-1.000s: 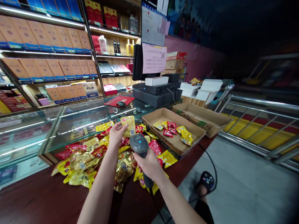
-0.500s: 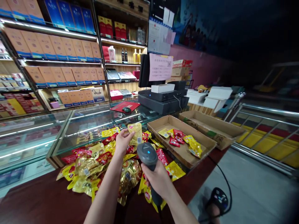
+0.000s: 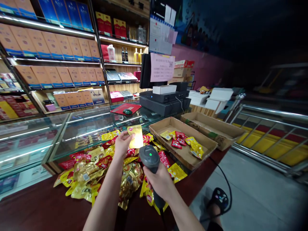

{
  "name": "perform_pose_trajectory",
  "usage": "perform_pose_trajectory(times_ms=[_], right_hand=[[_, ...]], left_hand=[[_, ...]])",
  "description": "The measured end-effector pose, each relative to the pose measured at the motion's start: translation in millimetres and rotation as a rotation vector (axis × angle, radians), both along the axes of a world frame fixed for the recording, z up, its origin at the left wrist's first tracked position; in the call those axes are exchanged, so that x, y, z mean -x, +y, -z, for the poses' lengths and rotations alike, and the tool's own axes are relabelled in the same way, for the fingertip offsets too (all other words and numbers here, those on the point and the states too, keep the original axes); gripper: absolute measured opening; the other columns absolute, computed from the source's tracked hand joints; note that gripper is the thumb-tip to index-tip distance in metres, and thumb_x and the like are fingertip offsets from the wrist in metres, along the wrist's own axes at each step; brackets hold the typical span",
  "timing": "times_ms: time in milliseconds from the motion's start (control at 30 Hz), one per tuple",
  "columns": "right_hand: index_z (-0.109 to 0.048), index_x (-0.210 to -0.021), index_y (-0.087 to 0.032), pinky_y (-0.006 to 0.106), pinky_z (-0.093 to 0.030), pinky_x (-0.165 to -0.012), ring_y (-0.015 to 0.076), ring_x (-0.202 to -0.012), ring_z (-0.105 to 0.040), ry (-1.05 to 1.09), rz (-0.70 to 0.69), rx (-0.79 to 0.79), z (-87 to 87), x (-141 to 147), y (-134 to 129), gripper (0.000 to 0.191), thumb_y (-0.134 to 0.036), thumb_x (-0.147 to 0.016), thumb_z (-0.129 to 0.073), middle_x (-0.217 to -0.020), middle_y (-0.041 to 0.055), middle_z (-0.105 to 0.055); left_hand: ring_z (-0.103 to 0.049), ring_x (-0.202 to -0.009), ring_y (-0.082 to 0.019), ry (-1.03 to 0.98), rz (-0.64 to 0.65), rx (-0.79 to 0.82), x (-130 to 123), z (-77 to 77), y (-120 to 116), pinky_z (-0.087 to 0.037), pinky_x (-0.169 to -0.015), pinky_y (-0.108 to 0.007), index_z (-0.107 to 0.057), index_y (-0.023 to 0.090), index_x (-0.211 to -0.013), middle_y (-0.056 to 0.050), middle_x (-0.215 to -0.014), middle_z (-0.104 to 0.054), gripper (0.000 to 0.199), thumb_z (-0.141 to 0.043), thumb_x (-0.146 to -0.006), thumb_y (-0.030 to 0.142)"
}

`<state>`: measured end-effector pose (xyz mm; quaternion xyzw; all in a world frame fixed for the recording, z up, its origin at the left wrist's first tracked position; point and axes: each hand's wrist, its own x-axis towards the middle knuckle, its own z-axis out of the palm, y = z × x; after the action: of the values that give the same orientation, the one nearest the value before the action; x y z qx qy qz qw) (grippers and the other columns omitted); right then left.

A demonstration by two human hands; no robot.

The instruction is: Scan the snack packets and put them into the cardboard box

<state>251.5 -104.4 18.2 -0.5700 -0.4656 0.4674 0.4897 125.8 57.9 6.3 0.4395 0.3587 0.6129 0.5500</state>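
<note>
Pinched in my left hand [image 3: 122, 143] is a yellow-gold snack packet [image 3: 136, 136], held upright above the pile, its front lit up brightly. My right hand [image 3: 160, 182] is wrapped round the handle of a dark grey barcode scanner [image 3: 149, 158], whose head points at the packet and shows a green light. Under and around both hands spreads a heap of gold, yellow and red snack packets [image 3: 89, 170]. To the right, a shallow cardboard box [image 3: 185, 157] contains several red and yellow packets [image 3: 180, 140].
A second cardboard tray [image 3: 211, 125] stands behind the first. Beyond the glass counter [image 3: 81, 120] are a mouse [image 3: 127, 112] on a red mat and a monitor [image 3: 145, 71] above a black cash drawer [image 3: 163, 106]. A metal railing [image 3: 264, 112] runs at right; a black cable [image 3: 227, 179] hangs near the floor.
The scanner's light has turned from blue to green, and the packet's face is now brightly lit. Both hands keep their grips; the whole view has shifted slightly.
</note>
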Motion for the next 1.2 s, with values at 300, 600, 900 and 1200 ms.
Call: perform_pose_trajectory(times_ms=[300, 600, 900, 1200], right_hand=[[-0.067, -0.088, -0.017, 0.026, -0.045, -0.074, 0.0164, -0.078, -0.059, 0.196, 0.132, -0.153, -19.3, -15.4, 23.0, 0.025, -0.025, -0.064, -0.065, -0.086, 0.0026, -0.068], [-0.069, -0.093, -0.017, 0.021, -0.043, -0.049, 0.0091, -0.043, -0.046, 0.574, -0.156, 0.114, -28.5, -52.2, 80.0, 0.027, -0.022, -0.068, -0.06, -0.055, -0.0028, -0.057], [-0.065, -0.088, -0.015, 0.023, -0.048, -0.054, 0.0113, -0.052, -0.056, 0.622, -0.132, 0.193, -61.5, -125.9, 79.1, 0.021, -0.02, -0.07, -0.055, -0.066, 0.0022, -0.063], [-0.066, -0.091, -0.015, 0.024, -0.044, -0.048, 0.0112, -0.042, -0.047, 0.6, 0.135, 0.107, -81.7, -242.3, 43.7, 0.025, -0.021, -0.069, -0.054, -0.049, -0.0027, -0.052]], left_hand=[[-0.068, -0.062, -0.019, 0.06, 0.089, 0.076, -1.8, -5.6, -7.6, -0.053, -0.058, -0.029, -0.062, 0.015, -0.093, -0.008, -0.078, -0.072, 0.044, -0.081, -0.058, 0.035], [-0.068, -0.071, -0.019, 0.131, 0.207, 0.139, -10.6, -3.1, -14.4, -0.054, -0.064, -0.029, -0.063, 0.015, -0.088, -0.009, -0.086, -0.071, 0.037, -0.079, -0.06, 0.033], [-0.068, -0.082, -0.025, -0.023, 0.41, 0.202, -88.9, -20.8, -15.1, -0.054, -0.073, -0.037, -0.066, 0.015, -0.098, -0.01, -0.087, -0.071, 0.032, -0.069, -0.067, 0.023], [-0.067, -0.089, -0.026, 0.061, 0.553, 0.274, -239.3, -47.6, -11.8, -0.052, -0.077, -0.037, -0.067, 0.011, -0.095, -0.014, -0.093, -0.071, 0.024, -0.062, -0.073, 0.018]])
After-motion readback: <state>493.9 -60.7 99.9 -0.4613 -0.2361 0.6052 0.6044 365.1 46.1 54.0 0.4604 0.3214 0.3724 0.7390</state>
